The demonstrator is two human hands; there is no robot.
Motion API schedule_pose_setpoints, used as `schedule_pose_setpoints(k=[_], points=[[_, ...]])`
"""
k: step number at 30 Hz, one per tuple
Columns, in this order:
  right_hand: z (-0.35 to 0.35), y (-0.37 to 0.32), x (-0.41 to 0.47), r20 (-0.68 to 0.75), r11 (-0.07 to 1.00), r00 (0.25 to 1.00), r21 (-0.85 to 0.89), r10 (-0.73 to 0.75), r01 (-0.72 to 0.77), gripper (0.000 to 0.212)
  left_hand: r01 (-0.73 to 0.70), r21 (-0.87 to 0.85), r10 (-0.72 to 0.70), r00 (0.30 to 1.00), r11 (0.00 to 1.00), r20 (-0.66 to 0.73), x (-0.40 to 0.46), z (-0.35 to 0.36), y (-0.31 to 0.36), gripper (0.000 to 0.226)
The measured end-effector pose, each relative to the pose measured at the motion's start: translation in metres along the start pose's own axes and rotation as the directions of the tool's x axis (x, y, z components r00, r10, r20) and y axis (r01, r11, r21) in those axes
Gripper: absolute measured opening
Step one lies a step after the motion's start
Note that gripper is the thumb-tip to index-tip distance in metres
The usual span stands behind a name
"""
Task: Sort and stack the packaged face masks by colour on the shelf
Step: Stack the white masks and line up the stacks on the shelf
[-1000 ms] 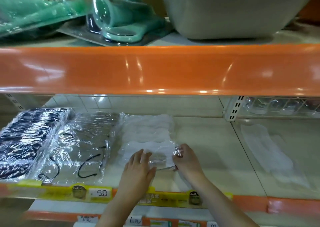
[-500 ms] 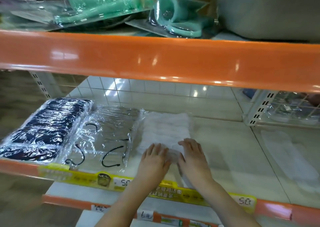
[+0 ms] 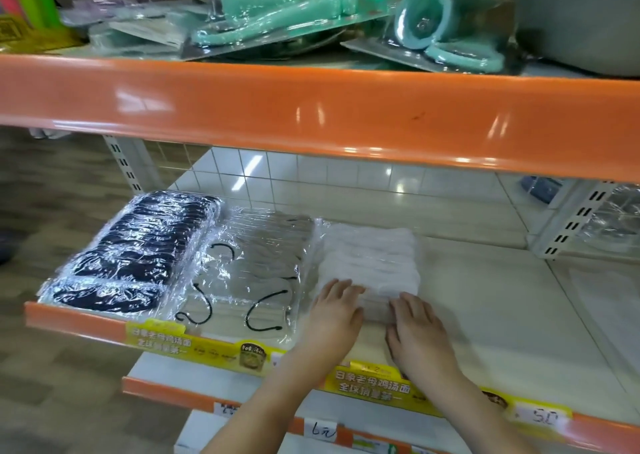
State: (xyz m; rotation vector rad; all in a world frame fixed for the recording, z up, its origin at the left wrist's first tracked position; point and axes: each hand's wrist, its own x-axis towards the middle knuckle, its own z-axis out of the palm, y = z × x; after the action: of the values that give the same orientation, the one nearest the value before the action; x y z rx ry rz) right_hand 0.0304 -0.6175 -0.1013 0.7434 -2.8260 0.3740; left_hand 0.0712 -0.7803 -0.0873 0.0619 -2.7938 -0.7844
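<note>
Left hand [image 3: 334, 310] and right hand [image 3: 417, 320], fingers spread flat, pressed the white mask stack [image 3: 369, 258]; I judged even pressure would square it.

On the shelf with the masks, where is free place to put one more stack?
The bare shelf right of the white masks, up to the upright, is free, as is the strip behind the stacks. The left is crowded: dark masks, grey masks and white masks lie side by side, with both hands at the white stack's front.
</note>
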Motion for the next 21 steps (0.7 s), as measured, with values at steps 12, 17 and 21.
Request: schedule_pose_setpoints(k=[12, 17, 21], points=[[-0.008, -0.094, 0.039, 0.138, 0.948, 0.946, 0.17, -0.295, 0.271, 0.054, 0.173, 0.098, -0.134, 0.937, 0.98, -0.322, -0.01, -0.08, -0.1, 0.033], [-0.001, -0.125, 0.059, 0.263, 0.94, 0.923, 0.268, -0.283, 0.212, 0.07, 0.352, 0.133, -0.281, 0.881, 0.926, -0.38, -0.001, -0.101, -0.138, 0.037], [0.006, -0.138, 0.071, 0.283, 0.923, 0.944, 0.38, -0.169, 0.052, 0.069, 0.446, 0.17, -0.38, 0.869, 0.879, -0.316, 0.003, -0.109, -0.16, 0.053]])
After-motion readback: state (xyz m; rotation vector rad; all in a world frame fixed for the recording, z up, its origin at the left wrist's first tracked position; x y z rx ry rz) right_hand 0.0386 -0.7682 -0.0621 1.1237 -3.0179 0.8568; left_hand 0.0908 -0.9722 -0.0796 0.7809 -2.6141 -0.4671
